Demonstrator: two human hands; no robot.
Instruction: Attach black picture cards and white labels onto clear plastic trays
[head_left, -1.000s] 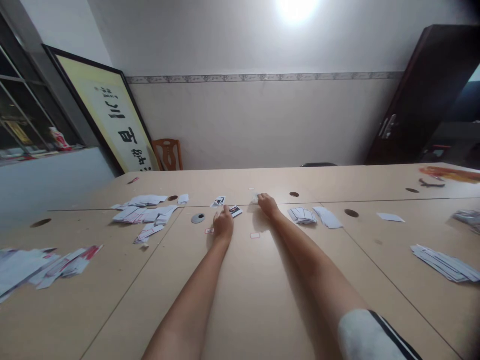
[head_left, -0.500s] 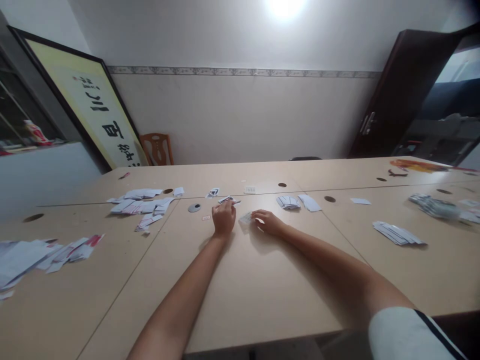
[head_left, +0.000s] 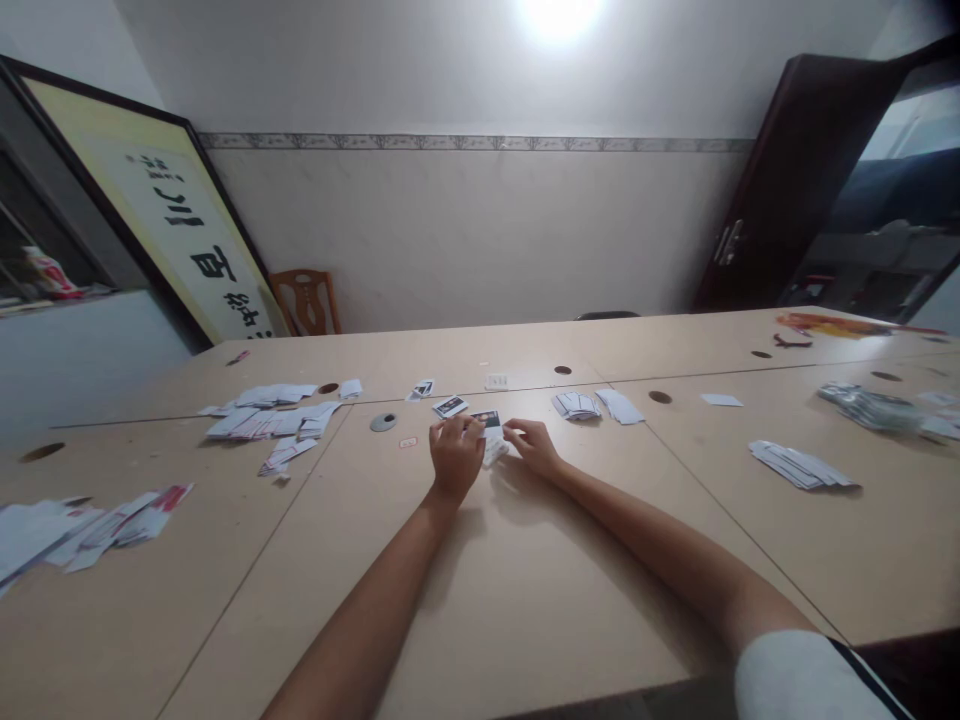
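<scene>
A small card with a dark picture (head_left: 489,419) is between my hands, pinched by my left hand (head_left: 456,456) at its left side. Just below the card, a clear plastic sleeve (head_left: 495,453) shows. My right hand (head_left: 535,446) has its fingertips closed at the sleeve's right side; the exact grip is too small to see. Beyond my left hand lies another picture card (head_left: 451,406), with more cards (head_left: 421,390) to its left. A small red-edged label (head_left: 407,442) sits left of my left hand.
Stacks of white slips (head_left: 274,420) and papers (head_left: 112,525) spread over the left side. To the right are card piles (head_left: 576,405), a fanned stack (head_left: 802,465) and a heap of clear sleeves (head_left: 870,407). A grey grommet cap (head_left: 383,423) and cable holes (head_left: 660,397) dot the table.
My left hand has come back from the picture cards with one card, now over the sleeve beside my right hand. My right hand has stayed nearly in place. The view has shifted slightly.
</scene>
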